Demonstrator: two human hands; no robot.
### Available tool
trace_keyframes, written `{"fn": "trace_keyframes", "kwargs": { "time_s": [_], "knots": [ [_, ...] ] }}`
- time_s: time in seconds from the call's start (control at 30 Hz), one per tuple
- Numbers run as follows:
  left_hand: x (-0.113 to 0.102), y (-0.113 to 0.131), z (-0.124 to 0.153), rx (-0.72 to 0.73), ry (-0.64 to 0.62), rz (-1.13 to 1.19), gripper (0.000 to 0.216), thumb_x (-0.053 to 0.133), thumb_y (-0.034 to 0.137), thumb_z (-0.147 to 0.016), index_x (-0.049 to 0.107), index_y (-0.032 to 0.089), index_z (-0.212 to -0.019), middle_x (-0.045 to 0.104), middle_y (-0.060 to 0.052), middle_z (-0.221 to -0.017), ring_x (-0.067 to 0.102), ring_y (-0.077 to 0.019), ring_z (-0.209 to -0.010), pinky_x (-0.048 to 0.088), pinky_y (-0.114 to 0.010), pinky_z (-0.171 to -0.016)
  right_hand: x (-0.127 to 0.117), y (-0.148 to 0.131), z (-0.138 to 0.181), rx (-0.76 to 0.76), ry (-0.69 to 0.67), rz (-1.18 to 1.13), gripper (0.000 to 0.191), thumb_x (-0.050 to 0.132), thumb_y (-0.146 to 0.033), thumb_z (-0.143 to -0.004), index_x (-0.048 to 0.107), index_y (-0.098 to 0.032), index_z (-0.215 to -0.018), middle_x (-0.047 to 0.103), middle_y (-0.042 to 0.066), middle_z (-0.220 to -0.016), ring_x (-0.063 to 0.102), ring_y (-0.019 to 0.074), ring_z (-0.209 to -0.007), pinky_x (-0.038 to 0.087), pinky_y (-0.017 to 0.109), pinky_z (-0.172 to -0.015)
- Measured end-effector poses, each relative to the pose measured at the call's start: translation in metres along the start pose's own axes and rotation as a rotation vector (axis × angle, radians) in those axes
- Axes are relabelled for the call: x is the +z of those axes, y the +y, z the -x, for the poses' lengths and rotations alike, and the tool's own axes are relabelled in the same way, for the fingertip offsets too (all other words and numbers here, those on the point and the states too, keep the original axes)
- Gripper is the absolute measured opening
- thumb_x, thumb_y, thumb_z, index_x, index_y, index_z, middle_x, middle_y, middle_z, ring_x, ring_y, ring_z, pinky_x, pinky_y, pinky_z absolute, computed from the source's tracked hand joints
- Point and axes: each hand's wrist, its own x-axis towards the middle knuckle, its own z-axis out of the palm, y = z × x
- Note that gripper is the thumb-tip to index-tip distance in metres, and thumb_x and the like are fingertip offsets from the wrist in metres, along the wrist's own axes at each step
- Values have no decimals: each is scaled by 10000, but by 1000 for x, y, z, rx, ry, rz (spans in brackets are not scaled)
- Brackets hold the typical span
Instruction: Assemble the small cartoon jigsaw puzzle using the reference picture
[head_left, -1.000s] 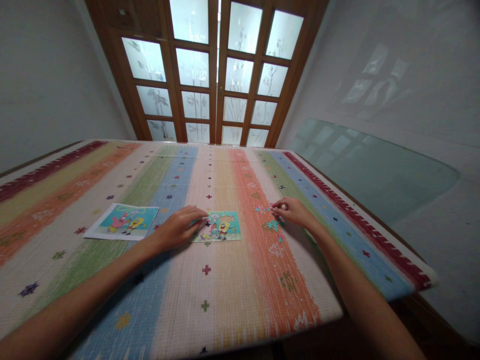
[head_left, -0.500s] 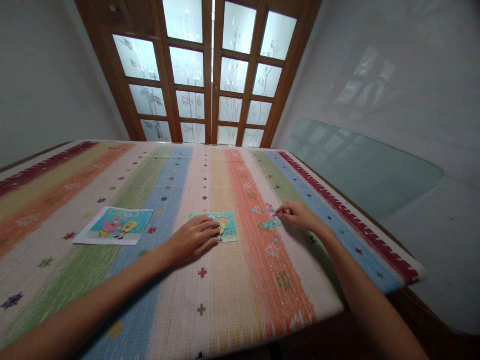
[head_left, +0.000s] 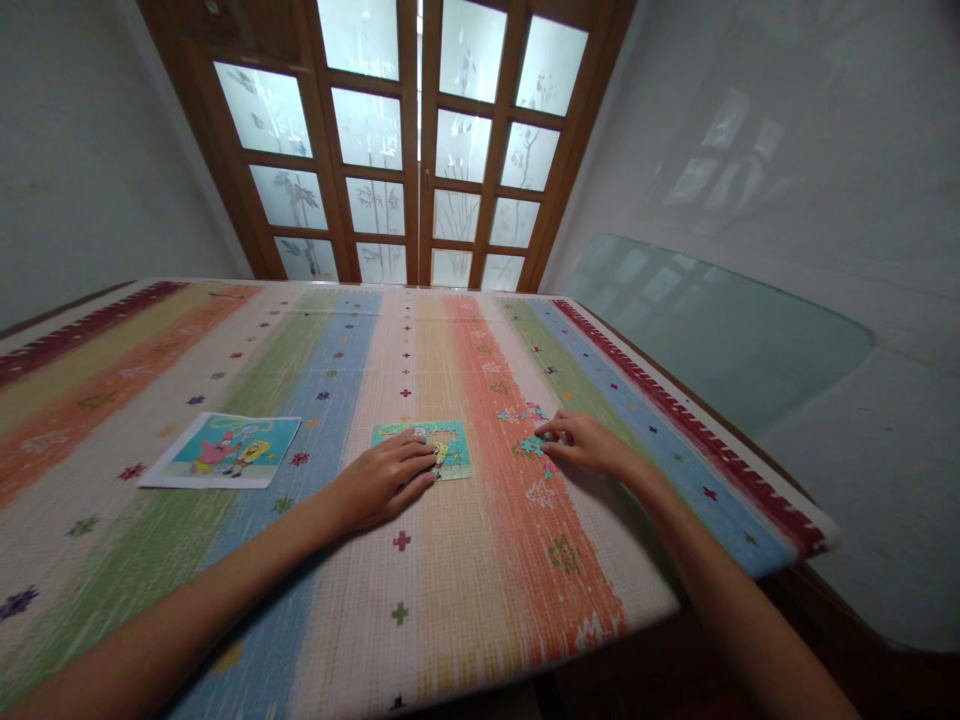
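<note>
My left hand [head_left: 386,480] lies palm down with its fingers stretched out over the left part of a partly assembled jigsaw puzzle [head_left: 457,455], covering some of it. The puzzle shows teal and yellow, with a gap near its top where the backing shows. My right hand [head_left: 585,442] is at a small heap of loose jigsaw pieces [head_left: 531,446], its thumb and forefinger closed on a teal piece at the heap's right edge. More pink and teal pieces [head_left: 525,411] lie just beyond the fingertips.
A printed picture sheet [head_left: 232,447] with cartoon figures lies left of the puzzle. A striped tablecloth [head_left: 442,560] covers the table, whose near edge drops off at lower right. Wooden glass-paned doors [head_left: 416,190] stand behind; a wall [head_left: 810,130] rises at right.
My right hand has moved slightly toward me and left, from the heap's far right side onto the teal pieces. The left hand stays on the puzzle. The view has shifted a little.
</note>
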Motion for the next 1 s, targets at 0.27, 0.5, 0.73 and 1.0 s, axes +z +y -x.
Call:
{"fn": "trace_keyframes", "kwargs": {
  "time_s": [0.27,0.5,0.73,1.0],
  "knots": [
    [3,2,4,-8,24,-5,285,481,280,-1063,703,175,-1207,738,-103,-1224,669,-237,-1168,436,-516,-1152,-1,0,5,-63,7,-56,143,723,-241,-917,776,-210,-1046,627,54,-923,546,132,-707,430,245,-732],
    [4,2,5,-16,33,13,298,473,287,-1064,711,171,-1202,737,-111,-1223,668,-247,-1170,477,-507,-1117,0,6,4,-121,-16,-43,122,750,-240,-920,790,-234,-1035,603,56,-907,581,158,-784,428,259,-758],
    [5,1,5,-21,43,32,295,477,287,-1063,710,193,-1217,734,-103,-1235,676,-238,-1161,481,-499,-1111,-1,9,0,-176,-22,-22,73,724,-262,-936,771,-214,-963,615,58,-936,598,169,-829,419,260,-763],
    [4,2,6,-25,33,27,301,463,288,-1067,706,200,-1220,735,-99,-1233,675,-232,-1164,475,-496,-1118,-2,11,0,-190,-51,-30,195,657,-118,-908,768,-222,-1030,636,64,-1034,623,177,-917,436,271,-828]
  ]
}}
